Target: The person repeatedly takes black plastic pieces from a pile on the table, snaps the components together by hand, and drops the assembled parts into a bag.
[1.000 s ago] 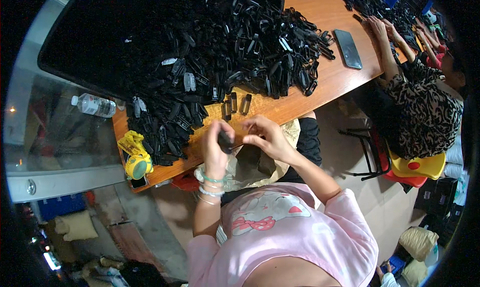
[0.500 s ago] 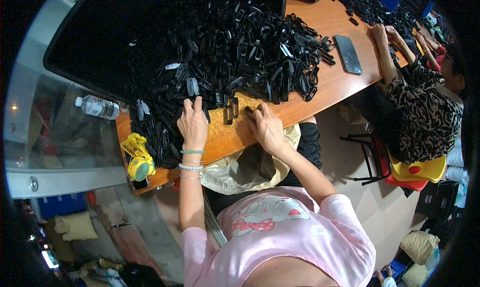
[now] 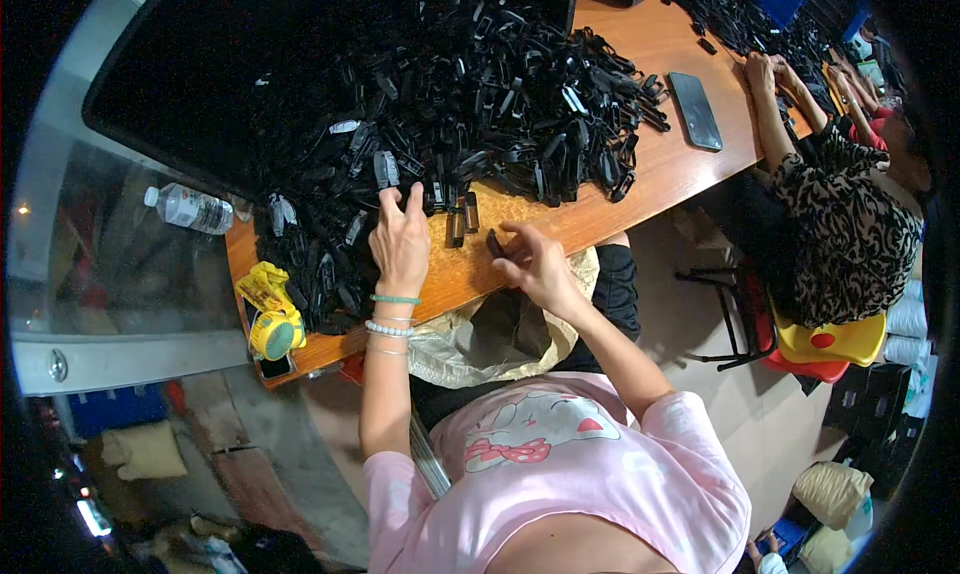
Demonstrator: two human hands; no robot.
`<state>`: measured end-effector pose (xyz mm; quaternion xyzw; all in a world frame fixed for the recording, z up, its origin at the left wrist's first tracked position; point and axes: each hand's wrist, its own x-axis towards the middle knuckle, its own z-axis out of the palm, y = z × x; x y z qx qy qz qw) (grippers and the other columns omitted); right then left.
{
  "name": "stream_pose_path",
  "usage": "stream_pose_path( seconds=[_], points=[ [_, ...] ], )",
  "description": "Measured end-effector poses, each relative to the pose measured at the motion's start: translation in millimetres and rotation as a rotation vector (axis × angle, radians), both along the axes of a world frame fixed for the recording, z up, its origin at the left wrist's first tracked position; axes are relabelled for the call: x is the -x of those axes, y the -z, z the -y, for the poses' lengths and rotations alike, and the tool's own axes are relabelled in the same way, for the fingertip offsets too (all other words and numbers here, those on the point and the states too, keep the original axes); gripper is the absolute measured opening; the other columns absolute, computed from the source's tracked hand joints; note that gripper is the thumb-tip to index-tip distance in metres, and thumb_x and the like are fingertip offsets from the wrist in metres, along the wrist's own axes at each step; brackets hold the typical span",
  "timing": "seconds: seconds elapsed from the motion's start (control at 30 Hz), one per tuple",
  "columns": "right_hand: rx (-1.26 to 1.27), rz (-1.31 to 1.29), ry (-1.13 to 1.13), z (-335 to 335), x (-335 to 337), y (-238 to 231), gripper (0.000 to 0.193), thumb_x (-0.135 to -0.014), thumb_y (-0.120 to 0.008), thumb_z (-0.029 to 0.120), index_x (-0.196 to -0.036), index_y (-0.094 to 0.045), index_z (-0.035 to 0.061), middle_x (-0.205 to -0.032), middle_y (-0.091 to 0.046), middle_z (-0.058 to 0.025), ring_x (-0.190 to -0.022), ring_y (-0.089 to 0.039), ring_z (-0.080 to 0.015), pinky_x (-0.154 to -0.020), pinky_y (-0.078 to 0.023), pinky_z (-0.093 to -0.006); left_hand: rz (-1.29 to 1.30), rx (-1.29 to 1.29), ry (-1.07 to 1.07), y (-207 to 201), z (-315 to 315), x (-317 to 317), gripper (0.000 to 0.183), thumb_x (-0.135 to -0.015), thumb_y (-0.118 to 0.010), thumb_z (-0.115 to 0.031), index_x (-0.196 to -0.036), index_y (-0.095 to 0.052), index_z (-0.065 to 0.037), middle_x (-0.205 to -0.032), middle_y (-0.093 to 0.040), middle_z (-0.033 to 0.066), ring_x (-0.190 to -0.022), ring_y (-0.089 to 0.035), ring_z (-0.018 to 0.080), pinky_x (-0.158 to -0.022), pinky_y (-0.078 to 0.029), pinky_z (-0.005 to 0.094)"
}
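"Head view: anything gripped?"
"The right hand pinches a small black piece over the table, near its front edge. Apart from it, the left hand reaches the black pile; its grip I can't tell."
"Room?"
"Bare wood along the front edge, wider around the phone."

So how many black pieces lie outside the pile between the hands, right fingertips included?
3: one piece and a second piece side by side on the table, a third piece at the right hand. Others may be hidden.
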<state>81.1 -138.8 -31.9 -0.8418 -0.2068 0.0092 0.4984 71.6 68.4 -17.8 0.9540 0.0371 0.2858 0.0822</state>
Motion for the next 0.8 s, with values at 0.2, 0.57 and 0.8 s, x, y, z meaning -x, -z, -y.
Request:
stream_pose_path(
  seconds=[0.2, 0.57, 0.8],
  points=[
    [-0.180, -0.086, -0.240, -22, 9, 27, 0.037, -0.070, -0.073, 0.006, -0.101, -0.057, -0.0040, -0.091, -0.060, -0.0118, -0.080, -0.061, -0.0186, -0.069, -0.050, -0.0305, 0.457, 0.273, 0.085, -7, 10, -9, 0.024, -0.084, -0.047, -0.001, -0.106, -0.058, -0.002, -0.099, -0.059, 0.0140, -0.062, -0.059, 0.0232, -0.053, -0.047, 0.0339],
    [0.169, -0.010, -0.154, -5, 6, -12, 0.026, -0.076, -0.065, 0.005, -0.098, -0.056, -0.0036, -0.093, -0.059, -0.0171, -0.091, -0.058, -0.0301, -0.079, -0.046, -0.0343, -0.127, 1.799, 0.264, -8, 40, 53, 0.036, -0.092, -0.052, -0.024, -0.118, -0.052, 0.000, -0.090, -0.064, 0.0085, -0.053, -0.051, 0.0062, -0.047, -0.041, 0.0188],
    [-0.604, -0.399, -0.297, 17, 15, -26, 0.028, -0.088, -0.057, 0.009, -0.112, -0.053, -0.0047, -0.104, -0.061, -0.0132, -0.097, -0.058, -0.0161, -0.083, -0.046, -0.0312, -0.272, 1.281, 0.345, -28, 61, 74, 0.026, -0.085, -0.061, -0.006, -0.108, -0.060, 0.006, -0.082, -0.062, 0.0061, -0.054, -0.049, 0.0071, -0.049, -0.040, 0.0222]
  ],
)
